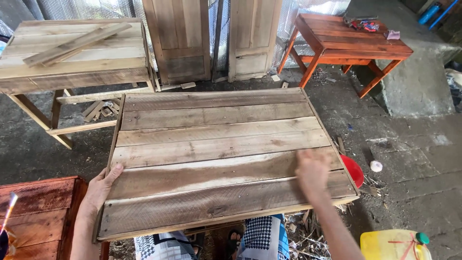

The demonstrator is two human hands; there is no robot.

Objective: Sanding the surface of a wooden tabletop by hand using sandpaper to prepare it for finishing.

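A bare wooden plank tabletop [216, 144] fills the middle of the view, made of several rough boards. My left hand [100, 188] grips its left edge, thumb on top of the boards. Blurred with motion, my right hand [313, 171] lies flat on the top near the right front corner, fingers spread and holding nothing. Below the front edge I see my checked trousers and a sandalled foot [234, 239].
An unpainted wooden table [77, 67] with loose slats stands back left. A red-brown varnished table [356, 43] with small tools stands back right. A varnished piece [38, 216] sits at front left. A red bowl [353, 169], yellow jerrycan [392, 244] and wooden doors [180, 38] are nearby.
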